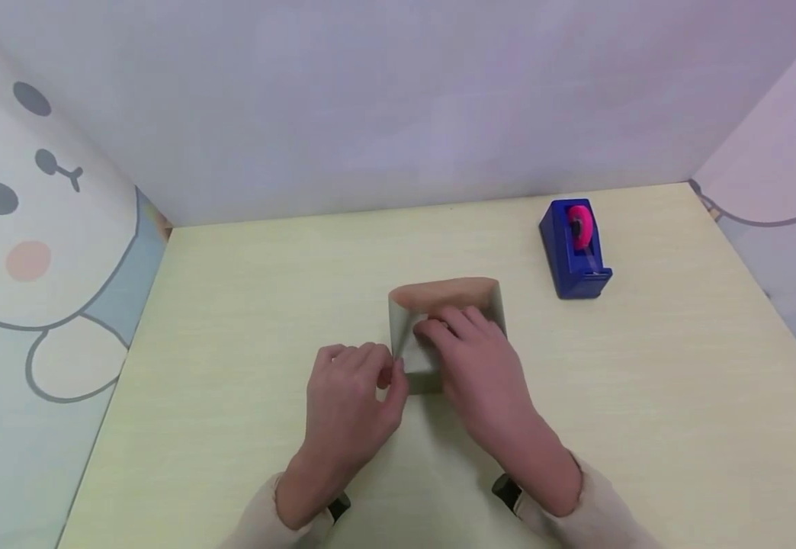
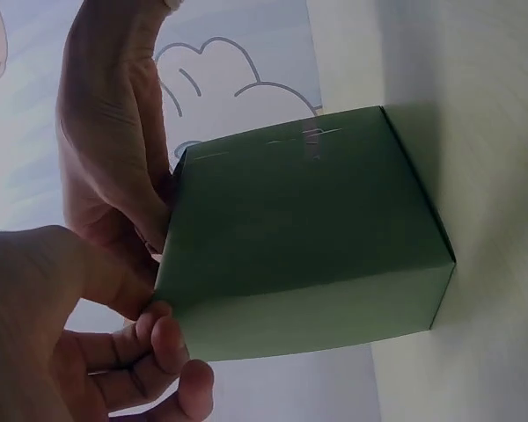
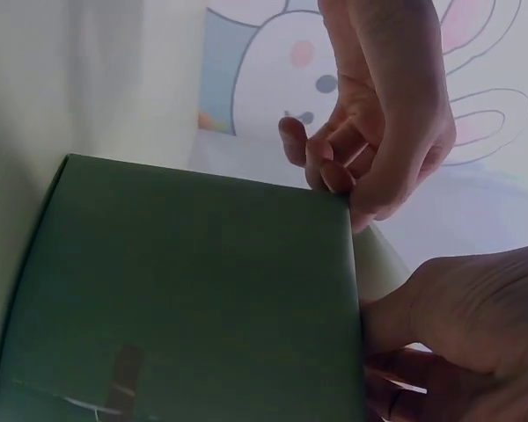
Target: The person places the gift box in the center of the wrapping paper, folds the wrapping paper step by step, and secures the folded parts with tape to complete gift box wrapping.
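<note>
A green paper box (image 1: pixel 425 383), its upper side gaping, stands on the table in the head view. The far side of its opening looks brownish orange. At the near left corner of the rim, my left hand (image 1: pixel 350 396) pinches the paper between thumb and fingers; the left wrist view shows this hand (image 2: pixel 97 325) at the same corner. Bent over the near rim, my right hand (image 1: pixel 483 366) reaches into the opening. In the right wrist view the wall hides the fingertips of that hand (image 3: pixel 475 325). A strip of clear tape (image 2: pixel 311 141) crosses a slit low on the wall facing me.
A blue tape dispenser (image 1: pixel 572 259) with a pink core stands at the back right of the pale table (image 1: pixel 247 297). A plain white wall (image 1: pixel 398 107) closes off the back. Printed cartoon panels (image 1: pixel 34 229) flank the table on both sides.
</note>
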Motion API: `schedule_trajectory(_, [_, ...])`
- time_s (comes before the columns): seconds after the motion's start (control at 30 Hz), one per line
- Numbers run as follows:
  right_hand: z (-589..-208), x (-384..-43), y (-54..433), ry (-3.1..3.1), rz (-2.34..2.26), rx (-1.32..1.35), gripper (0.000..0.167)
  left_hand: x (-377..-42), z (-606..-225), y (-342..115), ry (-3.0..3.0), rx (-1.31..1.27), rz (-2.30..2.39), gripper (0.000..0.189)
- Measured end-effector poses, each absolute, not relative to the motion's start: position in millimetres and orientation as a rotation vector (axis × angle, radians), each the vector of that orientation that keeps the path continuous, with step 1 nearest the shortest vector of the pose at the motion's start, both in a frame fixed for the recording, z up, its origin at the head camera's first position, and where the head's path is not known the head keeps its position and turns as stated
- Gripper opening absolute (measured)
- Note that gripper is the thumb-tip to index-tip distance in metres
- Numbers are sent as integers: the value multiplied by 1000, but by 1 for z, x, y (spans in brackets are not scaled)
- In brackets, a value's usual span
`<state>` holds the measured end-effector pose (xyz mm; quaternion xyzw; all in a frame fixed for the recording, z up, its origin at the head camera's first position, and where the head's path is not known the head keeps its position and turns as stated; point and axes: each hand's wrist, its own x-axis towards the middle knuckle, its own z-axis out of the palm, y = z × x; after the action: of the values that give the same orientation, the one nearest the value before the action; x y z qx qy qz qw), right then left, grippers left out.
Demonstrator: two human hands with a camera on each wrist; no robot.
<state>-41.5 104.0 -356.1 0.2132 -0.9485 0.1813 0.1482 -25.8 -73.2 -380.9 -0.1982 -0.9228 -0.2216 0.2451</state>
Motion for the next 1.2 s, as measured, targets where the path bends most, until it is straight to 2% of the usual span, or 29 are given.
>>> schedule_trajectory(0.2, [-356, -45, 96, -2718, 464, 563, 40, -36, -385, -73, -2634, -489, -709, 39])
schedule_trajectory(0.43, [-352, -47, 108, -2714, 362, 694, 44, -43, -387, -67, -2759, -376, -939, 39])
schedule_trajectory(0.63, [-346, -42, 114, -2748, 337, 801, 56, -42, -387, -66, -2707, -424, -756, 42])
schedule_trajectory(1.0, [-356, -48, 108, -2749, 242, 787, 51, -44, -388, -68, -2603, -497, -677, 41])
schedule_trajectory(1.2, [-350, -46, 114, -2768, 255, 861, 60, -45, -389, -68, -2595, -474, -716, 41])
